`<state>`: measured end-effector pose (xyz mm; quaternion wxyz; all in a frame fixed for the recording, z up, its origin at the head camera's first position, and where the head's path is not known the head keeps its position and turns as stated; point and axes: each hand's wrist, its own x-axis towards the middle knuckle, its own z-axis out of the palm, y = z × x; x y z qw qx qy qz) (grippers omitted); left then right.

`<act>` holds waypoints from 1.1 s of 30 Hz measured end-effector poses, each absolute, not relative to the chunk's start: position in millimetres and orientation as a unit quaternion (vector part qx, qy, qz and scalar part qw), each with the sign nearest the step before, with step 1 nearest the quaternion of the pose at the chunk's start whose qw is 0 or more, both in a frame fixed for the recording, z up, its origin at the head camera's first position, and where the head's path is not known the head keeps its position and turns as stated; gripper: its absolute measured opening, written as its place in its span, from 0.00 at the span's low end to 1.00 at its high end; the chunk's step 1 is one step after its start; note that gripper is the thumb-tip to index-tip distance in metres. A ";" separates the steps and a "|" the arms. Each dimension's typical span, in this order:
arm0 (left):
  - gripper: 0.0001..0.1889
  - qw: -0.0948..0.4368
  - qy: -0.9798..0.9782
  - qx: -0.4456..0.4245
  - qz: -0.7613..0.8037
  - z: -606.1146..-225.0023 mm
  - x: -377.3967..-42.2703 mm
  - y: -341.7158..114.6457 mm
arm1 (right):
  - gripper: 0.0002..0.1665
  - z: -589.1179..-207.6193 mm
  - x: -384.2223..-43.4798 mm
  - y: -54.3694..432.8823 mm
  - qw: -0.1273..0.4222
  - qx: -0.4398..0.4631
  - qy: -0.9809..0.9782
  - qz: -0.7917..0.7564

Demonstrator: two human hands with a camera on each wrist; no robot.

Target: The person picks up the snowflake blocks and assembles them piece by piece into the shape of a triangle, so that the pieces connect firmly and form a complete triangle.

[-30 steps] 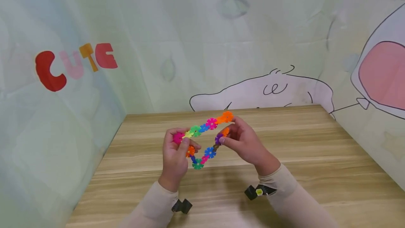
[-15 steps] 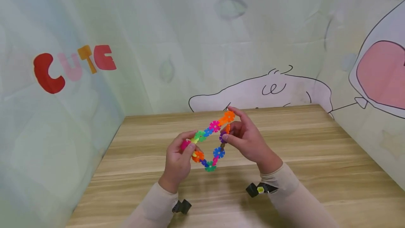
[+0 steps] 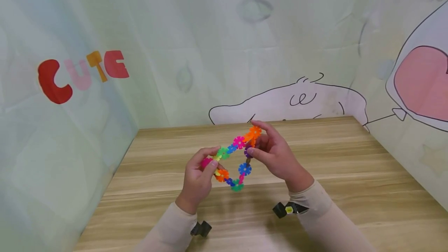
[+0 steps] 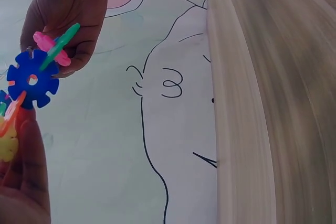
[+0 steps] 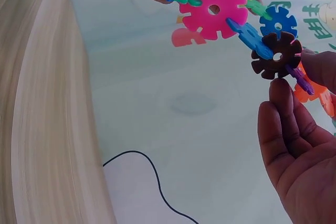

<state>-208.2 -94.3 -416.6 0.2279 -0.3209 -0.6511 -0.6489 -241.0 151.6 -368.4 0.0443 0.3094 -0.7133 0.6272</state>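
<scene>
A loop of notched plastic flower discs, slotted edge to edge in many colours, hangs between both hands above the table. My left hand pinches its left corner at a pink disc and a yellow one beside it. On the right, my right hand pinches a purple disc with the thumb, its index finger reaching over an orange disc. Two orange pieces overlap there; whether they are joined I cannot tell. A dark blue disc shows in the left wrist view, a brown disc in the right.
Below the hands lies a wood-grain table. Pale printed cloth with cartoon drawings and letters stands behind it and at both sides. A black wrist camera is strapped over each sleeve.
My left hand and the left part of the loop have shifted right and slightly down. The gap between the orange pieces at the right has narrowed until they overlap in view.
</scene>
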 end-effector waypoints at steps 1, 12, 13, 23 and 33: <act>0.17 0.227 -0.653 -0.321 -0.648 -416.5 -208.0 -93.9 | 0.43 -368.0 -240.7 152.1 0.047 0.306 -0.718 0.624; 0.17 0.189 -0.681 -0.313 -0.634 -417.2 -208.1 -92.6 | 0.39 -365.4 -240.8 155.9 0.059 0.288 -0.735 0.611; 0.17 0.180 -0.691 -0.310 -0.628 -416.3 -207.8 -92.4 | 0.40 -365.2 -241.5 156.3 0.059 0.287 -0.737 0.609; 0.27 0.080 -0.743 -0.274 -0.606 -411.9 -204.2 -86.9 | 0.48 -364.9 -246.0 159.2 0.074 0.270 -0.766 0.578; 0.25 0.077 -0.712 -0.192 -0.670 -403.2 -205.9 -87.8 | 0.51 -361.8 -232.8 167.4 0.047 0.265 -0.856 0.441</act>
